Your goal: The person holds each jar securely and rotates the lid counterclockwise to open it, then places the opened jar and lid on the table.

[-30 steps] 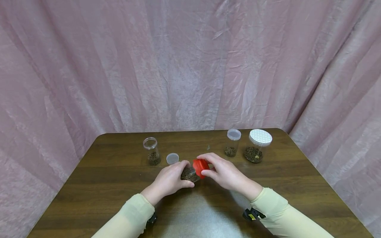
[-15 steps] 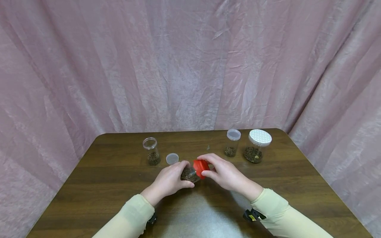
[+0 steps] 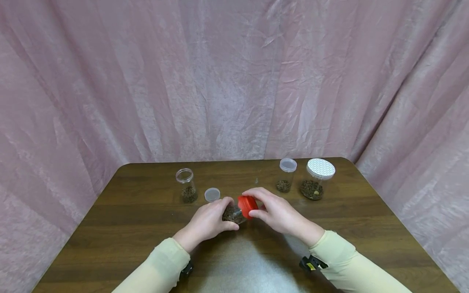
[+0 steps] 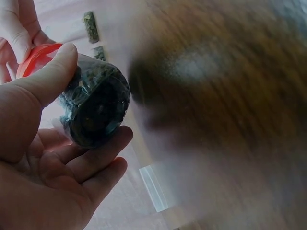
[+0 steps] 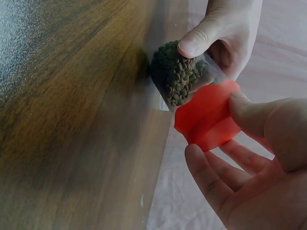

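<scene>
My left hand (image 3: 207, 219) grips a clear jar (image 3: 231, 215), its thumb along the near side and its fingers round the far side. The jar is tilted toward the right, and brown pellets (image 5: 178, 72) lie in its lower part. Over the jar's mouth sits a red lid (image 3: 247, 206) with a wavy edge, which my right hand (image 3: 275, 209) pinches between thumb and fingers. In the right wrist view the lid (image 5: 208, 117) shows close up, the pellets banked against one side of the jar. From the left wrist view the jar's base (image 4: 100, 105) faces the camera.
Behind my left hand a small translucent lid (image 3: 212, 195) lies on the wooden table (image 3: 110, 228). An uncapped jar of pellets (image 3: 188, 189) stands back left. At back right are a slim lidded jar (image 3: 286, 179) and a wide white-topped jar (image 3: 316, 183). A pink curtain (image 3: 234, 81) hangs behind.
</scene>
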Demonstrator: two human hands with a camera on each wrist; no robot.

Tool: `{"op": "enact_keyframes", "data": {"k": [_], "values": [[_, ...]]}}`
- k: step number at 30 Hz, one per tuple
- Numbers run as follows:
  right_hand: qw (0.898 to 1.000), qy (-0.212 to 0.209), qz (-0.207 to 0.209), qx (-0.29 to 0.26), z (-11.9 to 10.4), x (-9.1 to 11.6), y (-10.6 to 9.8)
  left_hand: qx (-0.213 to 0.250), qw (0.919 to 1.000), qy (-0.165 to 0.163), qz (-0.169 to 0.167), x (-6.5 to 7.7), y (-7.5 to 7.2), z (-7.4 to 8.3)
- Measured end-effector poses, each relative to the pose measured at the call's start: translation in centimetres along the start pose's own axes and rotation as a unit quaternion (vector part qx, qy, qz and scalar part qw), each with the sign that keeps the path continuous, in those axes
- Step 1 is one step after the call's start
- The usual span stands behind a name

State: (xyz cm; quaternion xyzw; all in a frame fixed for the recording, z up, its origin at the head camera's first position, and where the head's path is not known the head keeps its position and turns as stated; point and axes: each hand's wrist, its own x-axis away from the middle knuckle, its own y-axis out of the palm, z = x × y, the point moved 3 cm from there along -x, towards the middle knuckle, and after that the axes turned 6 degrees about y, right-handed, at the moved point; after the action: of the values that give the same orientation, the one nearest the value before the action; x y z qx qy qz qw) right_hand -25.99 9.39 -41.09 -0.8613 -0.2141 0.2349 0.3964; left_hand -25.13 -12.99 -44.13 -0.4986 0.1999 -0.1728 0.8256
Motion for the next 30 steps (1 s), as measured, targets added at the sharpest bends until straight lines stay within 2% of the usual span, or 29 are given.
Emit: {"op": "enact_keyframes", "data": {"k": [7, 15, 18, 24, 27, 30], "values": [[1.000, -0.012, -0.004, -0.006, -0.1, 0.1, -0.2, 0.000, 1.0000, 0.002, 0.002, 0.0, 0.0, -0.1], [1.000, -0.026, -0.001, 0.013, -0.4, -0.2, -0.1, 0.003, 1.0000, -0.001, 0.000, 0.0, -0.1, 0.0], [1.000, 0.004, 0.008, 0.026, -0.5, -0.3, -0.2, 0.006, 1.0000, -0.002, -0.004, 0.0, -0.1, 0.0], [0.994, 0.100, 0.004, 0.047, -0.6, -0.7, -0.3, 0.006, 0.9999, -0.003, -0.009, 0.0, -0.2, 0.0], [0.991, 0.121, -0.004, 0.052, -0.6, -0.8, -0.3, 0.004, 0.9999, -0.003, -0.010, 0.0, -0.2, 0.1], [0.991, 0.122, -0.008, 0.056, -0.6, -1.0, -0.1, 0.005, 0.9999, -0.004, -0.012, 0.0, -0.2, 0.1]]}}
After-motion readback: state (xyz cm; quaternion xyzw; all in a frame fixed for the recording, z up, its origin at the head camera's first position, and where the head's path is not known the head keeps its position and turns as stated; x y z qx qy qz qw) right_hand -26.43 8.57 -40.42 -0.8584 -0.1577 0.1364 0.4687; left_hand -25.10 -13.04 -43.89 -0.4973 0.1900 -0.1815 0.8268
